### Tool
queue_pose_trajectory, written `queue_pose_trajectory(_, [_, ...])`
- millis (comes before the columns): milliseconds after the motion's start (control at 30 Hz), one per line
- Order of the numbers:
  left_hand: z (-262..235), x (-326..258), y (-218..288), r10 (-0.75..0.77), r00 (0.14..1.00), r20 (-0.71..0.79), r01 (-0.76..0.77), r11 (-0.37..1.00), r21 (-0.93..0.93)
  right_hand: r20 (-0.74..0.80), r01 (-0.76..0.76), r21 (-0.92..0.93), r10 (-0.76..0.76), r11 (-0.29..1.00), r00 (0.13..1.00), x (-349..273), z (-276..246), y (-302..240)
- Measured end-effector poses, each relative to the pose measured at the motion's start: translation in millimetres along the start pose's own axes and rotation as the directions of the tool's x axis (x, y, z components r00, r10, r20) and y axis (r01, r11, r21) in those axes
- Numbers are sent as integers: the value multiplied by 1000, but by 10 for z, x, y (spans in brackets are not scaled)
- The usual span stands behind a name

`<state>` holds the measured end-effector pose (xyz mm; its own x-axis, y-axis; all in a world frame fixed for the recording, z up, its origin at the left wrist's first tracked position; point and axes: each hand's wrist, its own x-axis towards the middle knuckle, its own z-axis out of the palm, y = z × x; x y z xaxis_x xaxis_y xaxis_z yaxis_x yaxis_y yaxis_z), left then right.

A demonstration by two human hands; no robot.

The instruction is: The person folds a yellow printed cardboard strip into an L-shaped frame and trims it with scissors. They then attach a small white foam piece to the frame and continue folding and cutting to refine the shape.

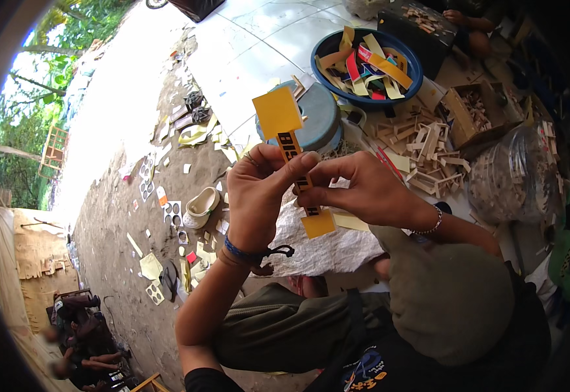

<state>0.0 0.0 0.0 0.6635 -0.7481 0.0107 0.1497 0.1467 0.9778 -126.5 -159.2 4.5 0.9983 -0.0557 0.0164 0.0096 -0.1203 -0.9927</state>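
Observation:
Above my lap I hold up a yellow card strip (277,111) with black print along its narrow middle and wider ends. My left hand (253,186) pinches the upper part of the narrow section between thumb and fingers. Lower on the same strip, my right hand (366,189) is closed, thumb against fingertips. The fingers hide parts of the printed section. Below the hands, a white cloth (337,247) lies across my lap. Just beyond the strip stands a round grey-blue plastic stool or tub (321,114), with small pieces on top.
A blue basin (419,75) of card strips stands beyond my hands. To its right lie a heap of small wooden pieces (428,149), a cardboard box (461,114) and a clear plastic bag (507,176). Scraps and a pale clog (201,208) litter the ground leftward. Other people (82,326) sit lower left.

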Motion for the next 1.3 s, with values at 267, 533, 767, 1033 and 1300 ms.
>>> queue_pose_trajectory(267, [47, -8, 118, 24, 999, -39, -19, 991, 129, -34, -15, 153, 20, 988, 999, 5, -37, 79])
queue_pose_trajectory(533, [52, -22, 144, 56, 998, -34, -48, 981, 186, -24, 19, 158, -16, 987, 1000, 13, -18, 88])
queue_pose_trajectory(767, [62, -21, 164, 9, 999, -31, -3, 985, 173, -13, -39, 245, 43, 969, 999, 24, -3, 135])
queue_pose_trajectory(1033, [52, 8, 197, 601, 800, 1, -417, 555, 720, 16, -95, 170, 94, 981, 995, 6, -25, 86])
queue_pose_trajectory(1300, [10, 18, 209, 669, 602, 436, -489, -123, 864, 46, -48, 73, 45, 996, 998, 10, -1, 145])
